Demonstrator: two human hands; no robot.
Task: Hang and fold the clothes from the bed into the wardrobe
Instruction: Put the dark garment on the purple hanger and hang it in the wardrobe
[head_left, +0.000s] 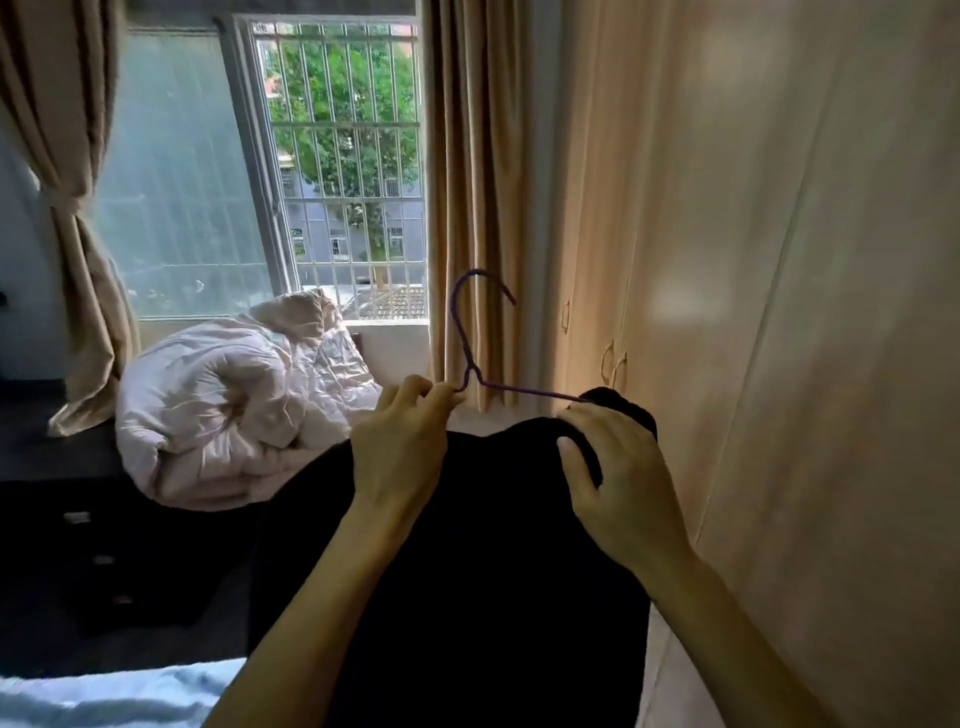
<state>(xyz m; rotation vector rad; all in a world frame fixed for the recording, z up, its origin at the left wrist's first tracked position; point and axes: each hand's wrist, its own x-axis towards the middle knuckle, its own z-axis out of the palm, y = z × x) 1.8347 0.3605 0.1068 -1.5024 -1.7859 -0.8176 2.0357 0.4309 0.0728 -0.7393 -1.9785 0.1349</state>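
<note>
A thin purple wire hanger stands upright in front of me, hook at the top. My left hand pinches it just below the neck, on its left shoulder. A black garment hangs down from the hanger and covers the lower middle of the view. My right hand grips the black cloth where it wraps the hanger's right end. The hanger's left arm is hidden behind my left hand and the cloth. The beige wardrobe fills the right side, its doors closed.
A crumpled white duvet lies on a dark surface at the left, under the barred window. Tan curtains hang beside it. Light blue bedding shows at the bottom left. Metal door handles sit on the wardrobe.
</note>
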